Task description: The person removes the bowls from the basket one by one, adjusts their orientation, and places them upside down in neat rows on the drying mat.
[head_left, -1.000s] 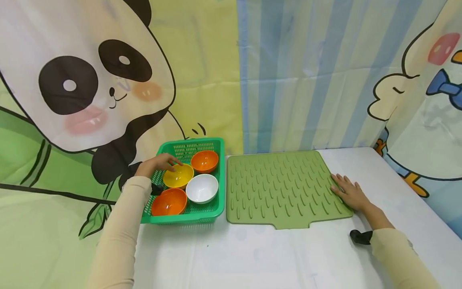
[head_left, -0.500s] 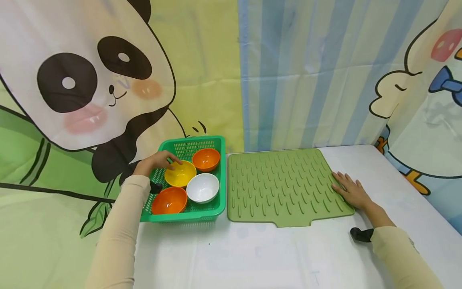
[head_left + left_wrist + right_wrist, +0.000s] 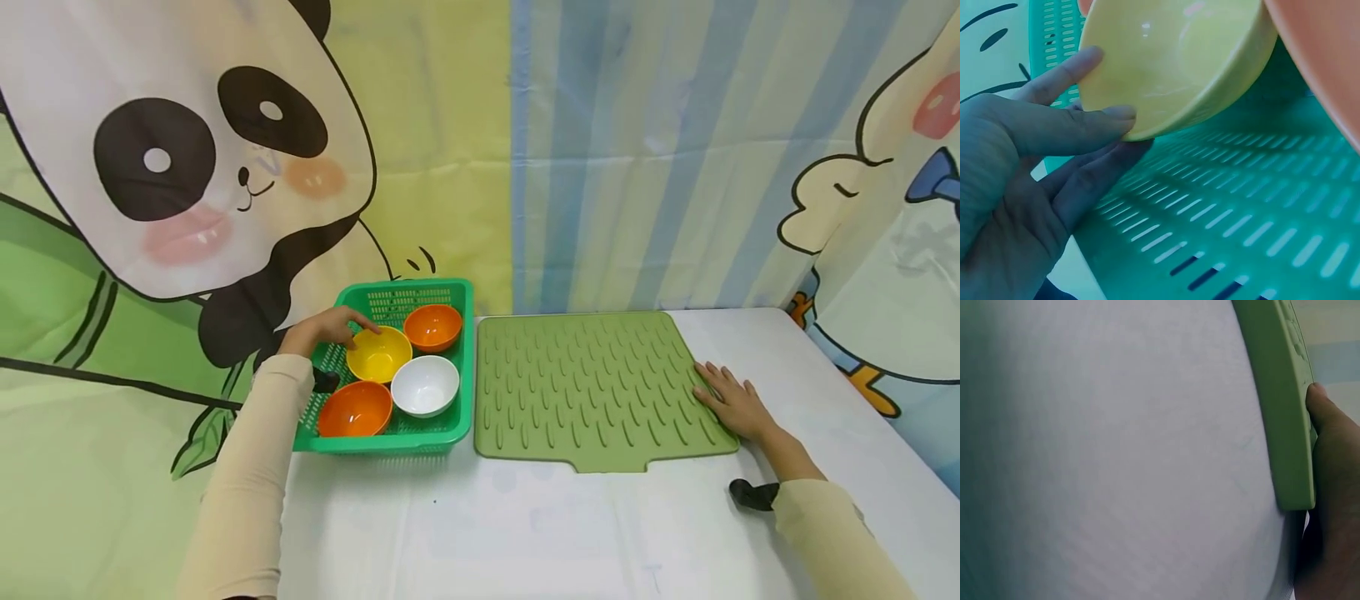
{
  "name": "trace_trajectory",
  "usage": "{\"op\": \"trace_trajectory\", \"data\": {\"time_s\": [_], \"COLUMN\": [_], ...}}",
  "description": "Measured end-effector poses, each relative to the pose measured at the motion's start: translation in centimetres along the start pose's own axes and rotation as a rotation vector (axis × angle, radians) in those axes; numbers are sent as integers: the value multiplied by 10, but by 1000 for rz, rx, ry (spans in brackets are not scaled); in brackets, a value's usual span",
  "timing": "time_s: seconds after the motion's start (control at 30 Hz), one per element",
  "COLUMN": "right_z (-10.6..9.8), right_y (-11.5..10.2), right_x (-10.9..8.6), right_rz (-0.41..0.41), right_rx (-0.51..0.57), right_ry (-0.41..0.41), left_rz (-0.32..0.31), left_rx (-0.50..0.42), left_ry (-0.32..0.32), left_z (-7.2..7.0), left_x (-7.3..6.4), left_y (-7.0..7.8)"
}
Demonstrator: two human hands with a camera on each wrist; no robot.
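In the head view, a yellow bowl point(image 3: 381, 357) sits in a green basket point(image 3: 467, 375) on the left. My left hand point(image 3: 327, 326) reaches over the basket's left side and pinches this bowl's rim; the left wrist view shows the thumb point(image 3: 1094, 128) over the rim and other fingers below it. Around the yellow bowl are a white bowl point(image 3: 425, 387) and two orange bowls, one behind point(image 3: 432, 327) and one in front point(image 3: 356, 410). My right hand point(image 3: 737, 406) rests at the right edge of a green ridged mat point(image 3: 585, 387), fingers spread.
Basket and mat stand side by side on a white-covered table point(image 3: 525, 533). Behind them hangs a printed curtain point(image 3: 435, 133) with a panda and stripes. The basket has slotted walls and a raised rim round the bowls.
My left fingers have drawn in onto the yellow bowl's rim. The right hand stays at the mat's edge, and the head view has shifted slightly.
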State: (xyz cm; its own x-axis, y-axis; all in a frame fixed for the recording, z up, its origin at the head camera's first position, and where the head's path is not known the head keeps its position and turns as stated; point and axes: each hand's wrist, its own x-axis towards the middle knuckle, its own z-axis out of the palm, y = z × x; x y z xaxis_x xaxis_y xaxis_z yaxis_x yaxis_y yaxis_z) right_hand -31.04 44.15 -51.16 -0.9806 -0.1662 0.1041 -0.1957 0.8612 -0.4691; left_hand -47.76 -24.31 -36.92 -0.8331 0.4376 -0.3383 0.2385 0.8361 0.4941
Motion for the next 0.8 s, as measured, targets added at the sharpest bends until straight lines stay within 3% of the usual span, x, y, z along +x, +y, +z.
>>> {"op": "trace_trajectory", "data": {"time_s": [0.1, 0.27, 0.5, 0.67, 0.8], "right_z": [0, -1, -2, 0, 0], "right_y": [0, -1, -3, -2, -2], "right_x": [-2, -3, -3, -3, -4], "right_rz": [-3, -4, -5, -9, -12], "right_rx": [4, 8, 13, 17, 15], "right_ry": [2, 1, -2, 4, 8], "left_rz": [-40, -103, -99, -87, -71], "left_rx": [9, 29, 17, -97, -269], "left_ry": [2, 61, 243, 375, 364], "left_z": [0, 0, -5, -12, -10], "left_x": [-4, -9, -20, -39, -55], "left_y": [2, 4, 13, 40, 73]}}
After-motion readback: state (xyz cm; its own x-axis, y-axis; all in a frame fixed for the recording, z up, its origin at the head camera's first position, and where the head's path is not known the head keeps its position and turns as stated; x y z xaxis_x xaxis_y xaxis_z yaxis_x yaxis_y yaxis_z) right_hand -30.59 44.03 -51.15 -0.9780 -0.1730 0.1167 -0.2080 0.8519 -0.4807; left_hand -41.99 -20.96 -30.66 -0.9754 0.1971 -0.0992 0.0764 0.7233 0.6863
